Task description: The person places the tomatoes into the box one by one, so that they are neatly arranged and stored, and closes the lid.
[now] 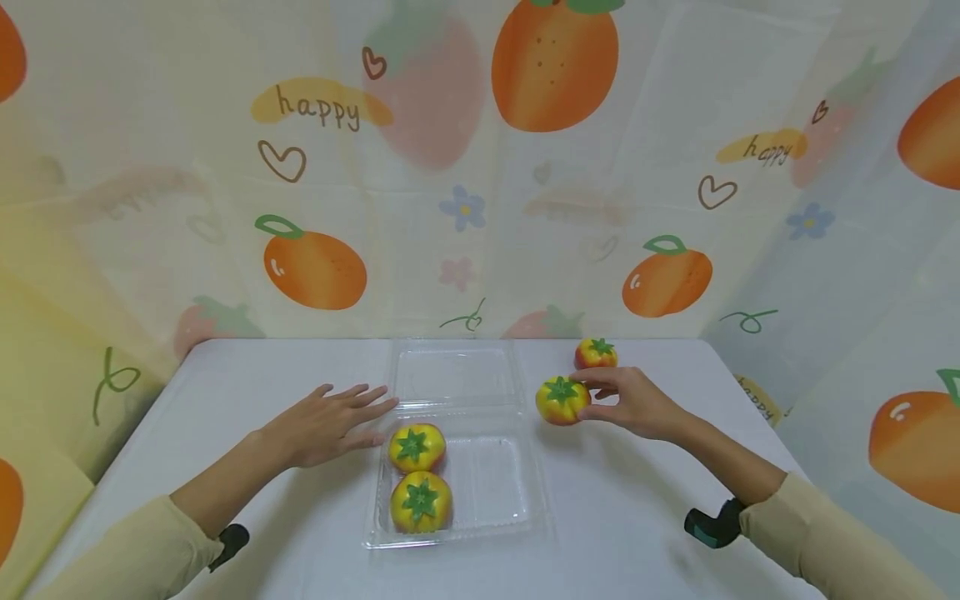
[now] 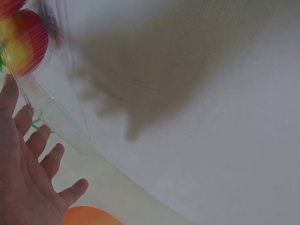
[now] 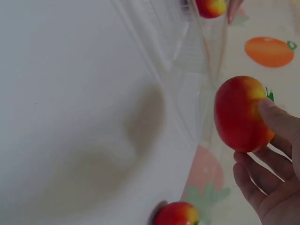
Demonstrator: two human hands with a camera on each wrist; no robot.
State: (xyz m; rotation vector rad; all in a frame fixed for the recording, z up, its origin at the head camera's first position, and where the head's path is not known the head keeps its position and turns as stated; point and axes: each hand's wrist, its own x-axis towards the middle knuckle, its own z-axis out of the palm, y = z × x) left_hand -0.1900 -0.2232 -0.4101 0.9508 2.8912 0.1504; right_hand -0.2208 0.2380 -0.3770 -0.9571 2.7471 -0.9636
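My right hand (image 1: 633, 403) pinches a toy persimmon (image 1: 561, 401), yellow and red with a green leafy top, between thumb and fingers. In the right wrist view this persimmon (image 3: 241, 115) hangs above the table, its shadow falling apart from it. A clear plastic clamshell box (image 1: 491, 533) lies with its lid folded back. Two more persimmons, a rear one (image 1: 417, 447) and a front one (image 1: 421, 502), sit in the box's left half. My left hand (image 1: 330, 427) is spread with straight fingers at the box's left side, fingertips close to the hinge edge; nothing is in it.
Another persimmon (image 1: 596, 353) stands on the white table (image 1: 622, 533) near its back edge, just behind my right hand. The clear lid (image 1: 455, 375) reaches toward the back edge. A fruit-printed curtain (image 1: 465, 250) hangs behind the table and along both sides.
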